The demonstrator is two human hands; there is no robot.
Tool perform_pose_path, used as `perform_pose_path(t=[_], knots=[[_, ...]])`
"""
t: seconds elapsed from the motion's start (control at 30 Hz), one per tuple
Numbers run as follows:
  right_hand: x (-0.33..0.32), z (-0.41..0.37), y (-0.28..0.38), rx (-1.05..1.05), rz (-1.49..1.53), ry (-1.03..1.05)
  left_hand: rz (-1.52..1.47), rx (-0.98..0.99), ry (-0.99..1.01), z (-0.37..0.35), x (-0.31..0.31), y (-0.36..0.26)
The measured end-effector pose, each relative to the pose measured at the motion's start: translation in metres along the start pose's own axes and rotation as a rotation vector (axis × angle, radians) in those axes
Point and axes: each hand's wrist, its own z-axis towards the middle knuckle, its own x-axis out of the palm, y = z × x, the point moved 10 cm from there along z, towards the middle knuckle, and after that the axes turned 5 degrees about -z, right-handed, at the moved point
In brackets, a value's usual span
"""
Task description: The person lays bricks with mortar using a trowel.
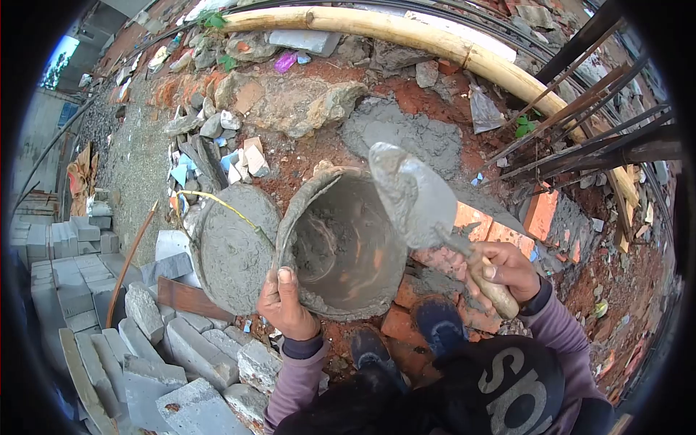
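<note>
My right hand (500, 274) is wrapped round the wooden handle of a trowel (413, 196), whose blade is smeared with wet mortar and raised at the right rim of a pan. That mortar pan (355, 239) is tilted toward me, its inside coated with grey mortar and mostly scraped out. With thumb over the edge, my left hand (288, 303) grips the pan's lower left rim. Just left of it stands a second pan filled with smooth grey mortar (235, 243). A heap of wet mortar (402, 134) lies on the ground beyond the tilted pan.
Grey blocks (196, 351) are piled at lower left, near my left arm. Red bricks (486, 228) lie under and right of the trowel. A bamboo pole (391, 27) crosses the far side. Dark rods (602, 148) jut in from the right. Rubble stones (297, 105) lie ahead.
</note>
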Motion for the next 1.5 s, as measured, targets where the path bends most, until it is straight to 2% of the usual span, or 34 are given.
perform_pose_path(t=[0.13,0.2,0.27,0.3,0.33,0.43,0.5,0.57,0.6,0.73,0.87,0.97,1.07,1.1,1.13,1.2,1.3,1.33,1.4,1.5], knots=[[-0.037,0.004,0.074,-0.427,-0.483,-0.528,-0.050,-0.053,0.001,0.001,-0.002,0.003],[-0.060,0.020,0.084,-0.628,-0.669,-0.836,-0.029,-0.094,0.058,0.000,0.001,0.004],[-0.082,0.058,0.084,-0.806,-1.068,-0.985,-0.067,-0.113,0.057,0.002,0.004,0.005],[-0.109,0.095,0.061,-0.675,-1.175,-0.985,-0.084,-0.126,0.056,0.001,0.005,0.006],[-0.128,0.118,0.045,-0.541,-1.279,-0.983,-0.101,-0.139,0.056,0.000,0.006,0.006],[-0.115,0.133,0.022,-0.456,-1.286,-0.760,-0.064,-0.140,0.079,0.002,0.004,0.004],[-0.097,0.097,0.026,-0.590,-1.152,-0.798,-0.116,-0.158,0.044,0.004,0.004,-0.003],[-0.081,0.068,0.019,-0.544,-0.821,-0.745,-0.196,-0.198,0.043,0.012,-0.005,0.007],[-0.062,0.056,0.019,-0.462,-0.558,-0.691,-0.234,-0.205,0.031,0.017,-0.013,0.007],[-0.058,0.015,-0.011,-0.447,-0.415,-0.680,-0.524,-0.328,-0.023,0.028,-0.010,-0.014],[-0.041,-0.011,-0.032,-0.459,-0.190,-0.648,-0.652,-0.284,-0.028,0.045,-0.022,-0.044],[-0.003,-0.047,0.030,-0.691,-0.463,-0.589,-0.617,-0.260,0.010,0.053,-0.030,-0.063],[0.064,-0.061,0.087,-0.347,-1.080,-0.393,-0.457,-0.055,0.165,0.062,-0.026,-0.083],[0.100,-0.048,0.100,-0.324,-1.355,-0.316,-0.359,0.017,0.207,0.062,-0.021,-0.089],[0.132,-0.034,0.106,-0.279,-1.623,-0.232,-0.412,0.002,0.251,0.056,-0.007,-0.090],[0.141,-0.004,0.098,-0.373,-1.865,-0.258,-0.442,0.022,0.299,0.043,0.013,-0.104],[0.160,0.031,0.081,-0.314,-2.175,-0.311,-0.349,0.131,0.345,0.030,0.020,-0.115],[0.155,0.034,0.058,-0.207,-2.271,-0.300,-0.296,0.166,0.363,0.029,0.017,-0.114],[0.165,0.029,0.031,-0.299,-2.310,-0.052,-0.221,0.217,0.401,0.030,0.006,-0.107],[0.157,0.021,0.041,-0.006,-2.172,0.057,-0.234,0.191,0.405,0.024,-0.001,-0.094]])
